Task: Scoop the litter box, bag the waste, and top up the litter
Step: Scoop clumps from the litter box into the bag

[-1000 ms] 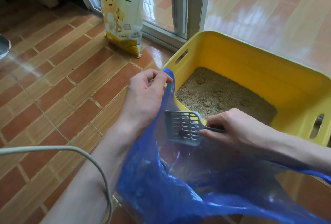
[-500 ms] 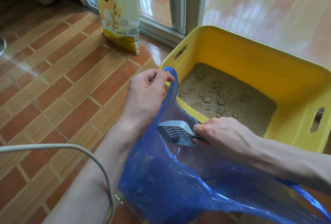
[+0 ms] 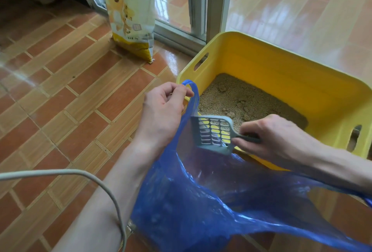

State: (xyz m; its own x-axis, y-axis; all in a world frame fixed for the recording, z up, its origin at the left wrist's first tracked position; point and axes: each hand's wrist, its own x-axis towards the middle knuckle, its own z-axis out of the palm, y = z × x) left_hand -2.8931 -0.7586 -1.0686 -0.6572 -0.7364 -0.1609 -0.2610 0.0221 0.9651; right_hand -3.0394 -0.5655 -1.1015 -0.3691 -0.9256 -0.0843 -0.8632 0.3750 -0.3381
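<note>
A yellow litter box stands on the tiled floor, holding tan litter with several clumps. My left hand pinches a handle of the blue plastic bag and holds its mouth open beside the box's near corner. My right hand grips the handle of a grey slotted scoop. The scoop sits over the box's near rim at the bag's mouth, and its slots look empty. A yellow and white bag of cat litter stands upright against the sliding door frame at the back.
A sliding glass door frame runs behind the box. A grey cable curves across the lower left over my left forearm. Brown brick-pattern floor tiles spread to the left.
The scoop dipped down into the bag half a second ago and has now lifted back up toward the box rim. My left hand kept its hold on the bag handle.
</note>
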